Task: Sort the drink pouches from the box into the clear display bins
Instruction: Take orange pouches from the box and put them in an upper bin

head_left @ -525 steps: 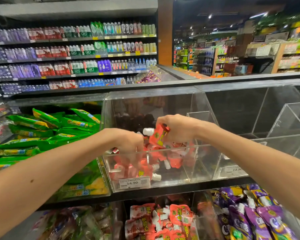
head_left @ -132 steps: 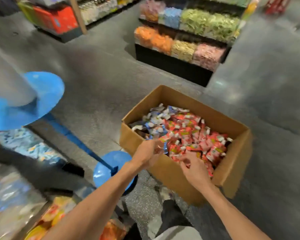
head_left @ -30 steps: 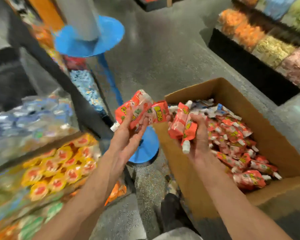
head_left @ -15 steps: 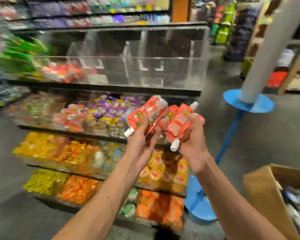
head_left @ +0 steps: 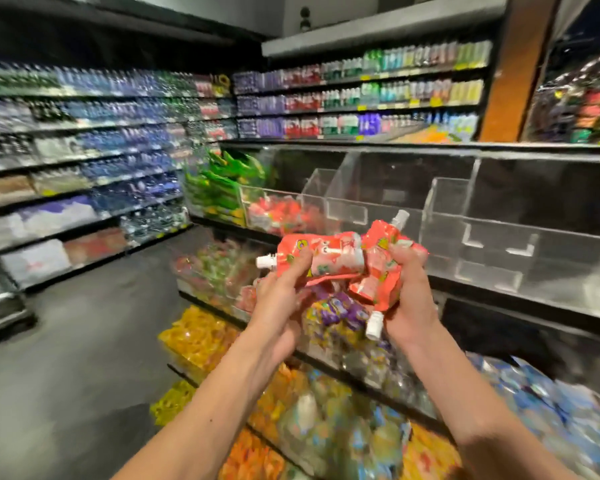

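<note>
My left hand (head_left: 279, 306) grips a red drink pouch (head_left: 321, 258) lying sideways, its white cap pointing left. My right hand (head_left: 407, 299) grips a bunch of red drink pouches (head_left: 378, 268), one white cap sticking up and another hanging down. Both hands are held together in front of the shelving, below and slightly right of a clear display bin (head_left: 278, 213) that holds several red pouches. To the right stand bare clear bins (head_left: 499, 237). The box is out of view.
Green pouches (head_left: 219, 188) fill the bin left of the red ones. Lower shelves hold purple pouches (head_left: 340, 310), yellow and orange packs (head_left: 201, 337) and blue packs (head_left: 551, 410). Bottled drink shelves (head_left: 361, 95) line the back and left. Grey floor (head_left: 66, 375) lies at left.
The view has swung from the aisle and box to the display bins, now much closer. Both hands still hold the red pouches, raised nearer the clear bins.
</note>
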